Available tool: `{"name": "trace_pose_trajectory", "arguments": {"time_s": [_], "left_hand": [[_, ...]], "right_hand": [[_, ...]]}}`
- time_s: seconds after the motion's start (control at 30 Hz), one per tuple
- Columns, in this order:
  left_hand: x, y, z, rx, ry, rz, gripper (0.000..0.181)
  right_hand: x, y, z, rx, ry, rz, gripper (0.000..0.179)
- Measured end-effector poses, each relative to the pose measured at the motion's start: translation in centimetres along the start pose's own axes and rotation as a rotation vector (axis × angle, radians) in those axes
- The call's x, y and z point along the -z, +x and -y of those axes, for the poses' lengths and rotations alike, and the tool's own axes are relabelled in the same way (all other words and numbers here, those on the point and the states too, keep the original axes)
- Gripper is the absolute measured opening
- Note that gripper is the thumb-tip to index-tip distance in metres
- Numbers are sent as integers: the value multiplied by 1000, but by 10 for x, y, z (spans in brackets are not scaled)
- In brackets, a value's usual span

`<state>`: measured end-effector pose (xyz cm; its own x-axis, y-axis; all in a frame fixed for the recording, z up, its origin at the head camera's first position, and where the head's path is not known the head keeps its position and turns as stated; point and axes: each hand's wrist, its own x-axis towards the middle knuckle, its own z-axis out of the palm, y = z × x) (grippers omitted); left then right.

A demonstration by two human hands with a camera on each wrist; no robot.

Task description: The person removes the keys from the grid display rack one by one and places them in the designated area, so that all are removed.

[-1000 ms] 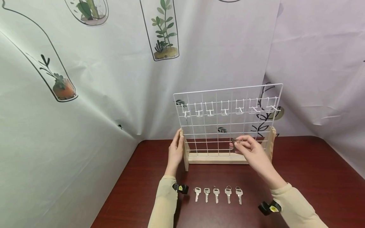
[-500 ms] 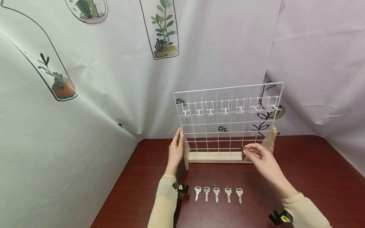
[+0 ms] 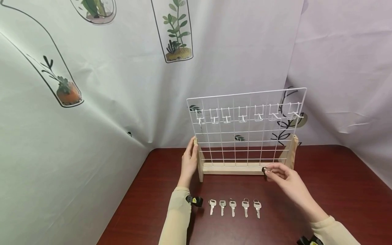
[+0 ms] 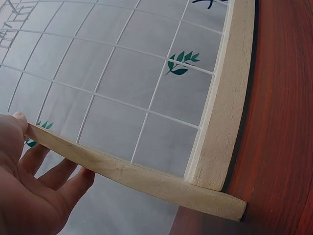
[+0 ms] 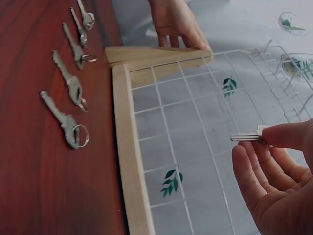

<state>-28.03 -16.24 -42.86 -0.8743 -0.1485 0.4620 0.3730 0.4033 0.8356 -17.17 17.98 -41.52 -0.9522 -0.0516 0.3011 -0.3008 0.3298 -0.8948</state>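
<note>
A white wire grid rack point(image 3: 242, 136) stands in a wooden frame, with several white hooks point(image 3: 242, 117) along its upper part. My left hand point(image 3: 188, 166) grips the wooden side post point(image 4: 132, 171) at the rack's left end, thumb on one side and fingers on the other. Low before the rack's right half, my right hand point(image 3: 291, 182) pinches a key point(image 5: 247, 137) between thumb and fingers. Part of this key is covered by the fingertips. From the leftmost hook hangs something thin, probably a key point(image 3: 201, 128), seen edge-on.
Several silver keys with rings, one being the rightmost key point(image 3: 257, 207), lie in a row on the dark red table point(image 3: 153, 211) before the rack. A pale cloth point(image 3: 128, 85) printed with plants hangs behind and to the left.
My right hand has moved down and to the right with the key, from before the grid to the level of the wooden base bar. My left hand stays on the post.
</note>
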Motion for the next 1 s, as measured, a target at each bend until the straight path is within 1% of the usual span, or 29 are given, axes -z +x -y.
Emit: {"name": "trace_pose_trajectory", "arguments": {"time_s": [0.17,0.47,0.73,0.87,1.0], "left_hand": [[0,0,1,8,3,6,47],[-2,0,2,15,-3,14,47],[-1,0,1,24,2,17,46],[1,0,2,18,10,11,45],[0,1,2,13,8,8,45]], "right_hand": [[-1,-5,-7,-5,17,14,24],[0,-13,-19,-74,19,74,27],[0,-19,-31,-137,11,94,25],[-3,-22,-37,-152,23,105,25],[-3,-21,-43,-145,51,154,23]]}}
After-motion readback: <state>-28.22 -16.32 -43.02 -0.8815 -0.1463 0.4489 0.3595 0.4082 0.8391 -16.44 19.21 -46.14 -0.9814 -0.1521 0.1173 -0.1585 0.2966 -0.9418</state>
